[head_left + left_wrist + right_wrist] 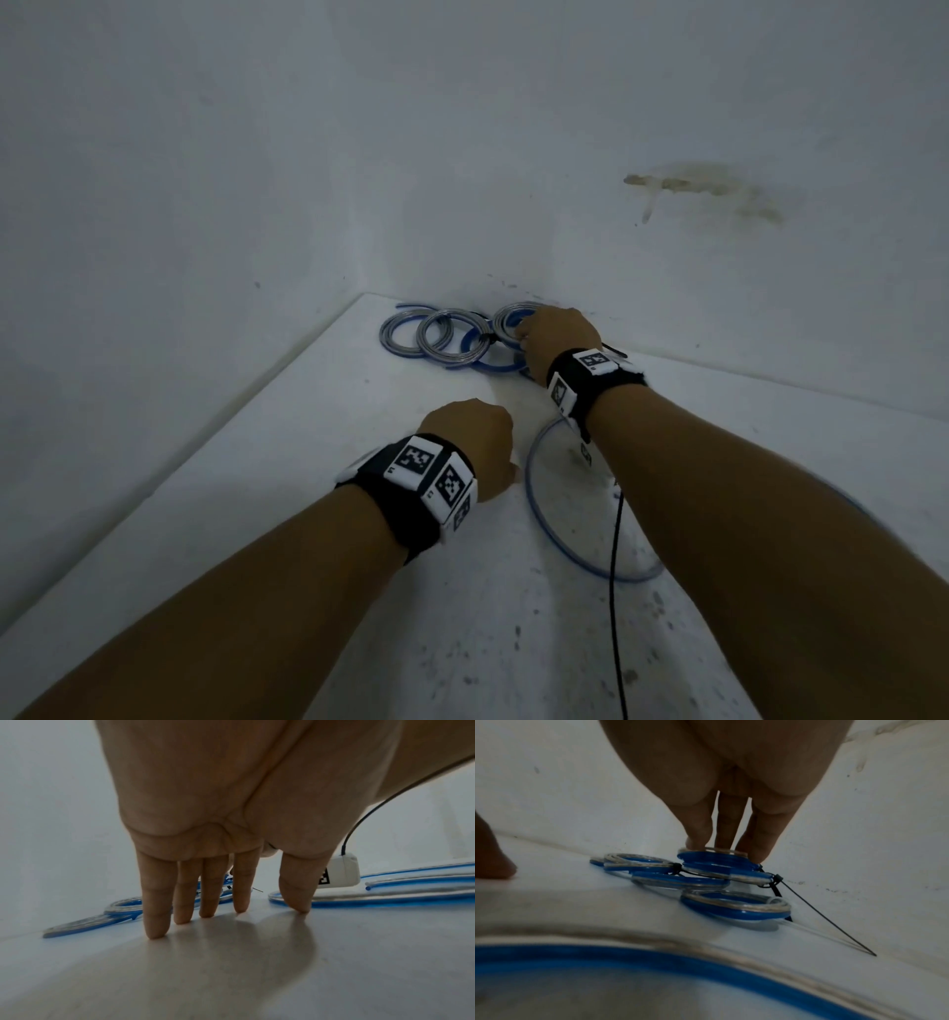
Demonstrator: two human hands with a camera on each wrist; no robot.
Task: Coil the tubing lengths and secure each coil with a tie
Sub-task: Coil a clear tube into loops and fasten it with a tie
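Observation:
Several coils of clear-and-blue tubing (447,339), bound with black ties, lie piled in the table's far corner. My right hand (554,334) reaches over the pile. In the right wrist view, the right hand (726,850) holds the topmost coil (716,860) by its rim between thumb and fingers. A black tie tail (821,919) sticks out from that coil. One long loose tubing length (544,519) curves under my right forearm. My left hand (477,447) rests beside it; its straight fingers (156,923) press the bare tabletop and hold nothing.
The white table (257,514) sits in a corner, with walls close behind the coils and along its left edge. A thin black cable (613,565) hangs from my right wrist across the loose tubing. The near tabletop is speckled with dirt.

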